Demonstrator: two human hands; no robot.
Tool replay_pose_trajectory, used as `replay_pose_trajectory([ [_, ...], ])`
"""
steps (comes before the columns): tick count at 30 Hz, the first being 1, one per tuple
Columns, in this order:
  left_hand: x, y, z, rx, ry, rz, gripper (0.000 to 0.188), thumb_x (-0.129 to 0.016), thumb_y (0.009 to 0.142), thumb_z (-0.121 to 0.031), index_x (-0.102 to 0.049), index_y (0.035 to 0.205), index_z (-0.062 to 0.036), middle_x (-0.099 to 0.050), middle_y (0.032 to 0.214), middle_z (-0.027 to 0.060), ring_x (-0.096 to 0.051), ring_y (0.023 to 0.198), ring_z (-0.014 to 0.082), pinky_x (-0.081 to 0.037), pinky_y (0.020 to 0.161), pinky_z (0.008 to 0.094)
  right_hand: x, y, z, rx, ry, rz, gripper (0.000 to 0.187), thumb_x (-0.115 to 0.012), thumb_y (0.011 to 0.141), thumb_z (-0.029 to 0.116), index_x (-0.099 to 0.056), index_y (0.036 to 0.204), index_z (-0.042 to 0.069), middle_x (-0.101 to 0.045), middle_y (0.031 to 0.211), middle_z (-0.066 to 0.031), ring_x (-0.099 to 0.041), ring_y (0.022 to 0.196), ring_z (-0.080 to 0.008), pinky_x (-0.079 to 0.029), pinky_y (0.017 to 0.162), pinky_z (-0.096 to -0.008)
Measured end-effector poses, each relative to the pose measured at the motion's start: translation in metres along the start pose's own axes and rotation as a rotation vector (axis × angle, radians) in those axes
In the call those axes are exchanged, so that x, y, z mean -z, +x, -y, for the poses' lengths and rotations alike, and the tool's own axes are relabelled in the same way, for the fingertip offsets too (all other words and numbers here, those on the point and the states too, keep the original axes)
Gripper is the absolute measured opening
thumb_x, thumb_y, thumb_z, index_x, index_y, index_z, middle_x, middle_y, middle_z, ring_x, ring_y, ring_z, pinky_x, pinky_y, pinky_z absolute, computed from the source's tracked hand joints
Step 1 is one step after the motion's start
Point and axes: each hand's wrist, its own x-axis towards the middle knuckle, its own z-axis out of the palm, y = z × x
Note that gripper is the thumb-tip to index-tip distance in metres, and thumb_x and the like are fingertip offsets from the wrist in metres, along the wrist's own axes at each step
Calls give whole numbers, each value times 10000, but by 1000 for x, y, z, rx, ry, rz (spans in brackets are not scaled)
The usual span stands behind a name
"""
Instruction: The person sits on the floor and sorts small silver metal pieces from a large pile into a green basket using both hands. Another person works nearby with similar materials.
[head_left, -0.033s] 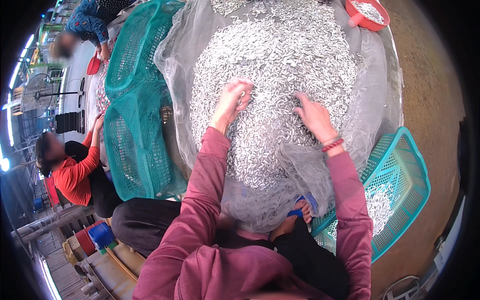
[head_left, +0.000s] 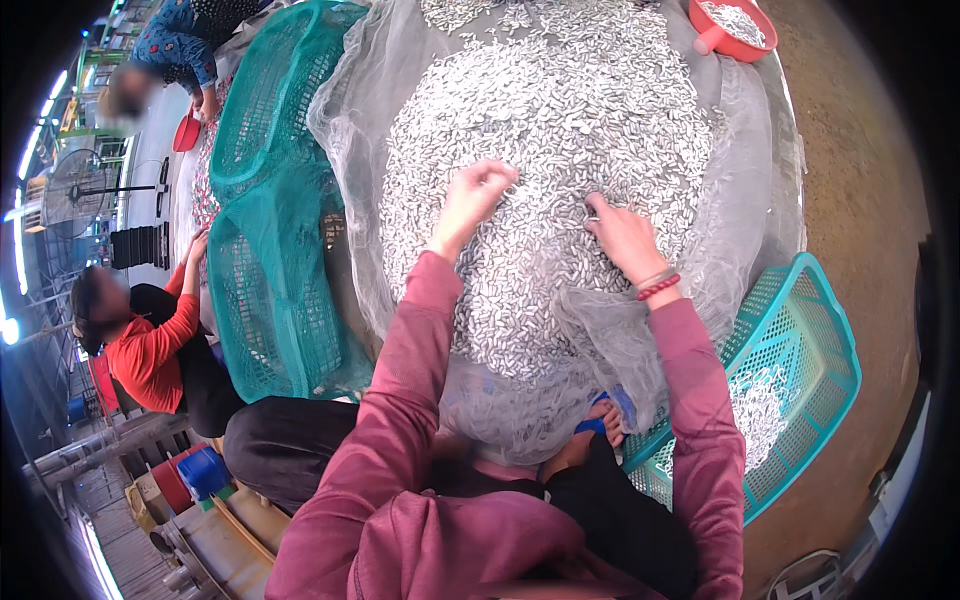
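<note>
A wide layer of small, elongated silvery-white pieces (head_left: 560, 110) covers the pale net sheet (head_left: 735, 180) in front of me; their exact kind is too small to tell. Over the middle of the layer, my left hand (head_left: 478, 200) is closed in a pinch, thumb and fingertips together. Whatever it may hold is too small to make out. My right hand (head_left: 622, 235), wearing a red bracelet (head_left: 660, 286), is lower and to the right, close to the pieces. Its fingers are curled inward and their tips are partly hidden.
By my right forearm stands a turquoise basket (head_left: 850, 370) holding white pieces. A red scoop (head_left: 735, 45) filled with pieces lies far right. Green net-covered baskets (head_left: 270, 290) line the left. Beyond them are a person in orange-red (head_left: 150, 355) and another in blue (head_left: 170, 45). Bunched netting (head_left: 610, 330) hangs near my knees.
My left hand has moved slightly right, its fingertips drawing together. My right hand has shifted a little left, with its fingers curled closer in.
</note>
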Motion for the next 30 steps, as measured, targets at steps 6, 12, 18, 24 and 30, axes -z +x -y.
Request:
replay_pose_trajectory([
  [6, -24, 0, 12, -401, 1017, -16, 231, -725, 797, -209, -664, 938, -37, -636, 860, 181, -639, 802, 359, -504, 718, 444, -6, -18, 10, 28, 120, 20, 161, -619, 857, 184, -548, 940, 65, -627, 719, -168, -636, 721, -326, -474, 606, -441],
  [12, -14, -14, -20, -190, 497, 104, 313, -788, 754, -323, -662, 767, -37, -522, 604, 12, -530, 595, 142, -452, 586, 321, 27, -32, 2, -40, 797, -290, 287, -721, 829, 251, -532, 754, 49, -457, 582, 47, -452, 553, -87, -356, 514, -283],
  [18, -9, -29, -29, 24, -356, 277, 306, -486, 997, -297, -467, 775, -88, -387, 656, -24, -352, 530, 54, -269, 411, 178, 47, -39, 9, -253, 1512, -72, 325, -615, 936, 323, -467, 730, 119, -418, 578, 55, -440, 506, -34, -229, 394, -177],
  [24, 1, -34, -22, -99, -950, 293, 107, -534, 872, -104, -473, 827, -30, -524, 803, 113, -507, 573, 128, -341, 345, 183, 58, -43, 11, -145, 1869, 20, 228, -612, 925, 210, -489, 762, 108, -507, 633, -19, -480, 525, -77, -225, 362, -174],
  [30, -28, 8, 18, -237, 403, -110, 179, -656, 831, -208, -673, 866, -33, -673, 765, 87, -640, 639, 201, -523, 570, 341, 23, 3, 4, -6, 1067, 35, 245, -651, 885, 212, -640, 1050, 32, -660, 769, -60, -618, 690, -152, -449, 524, -260],
])
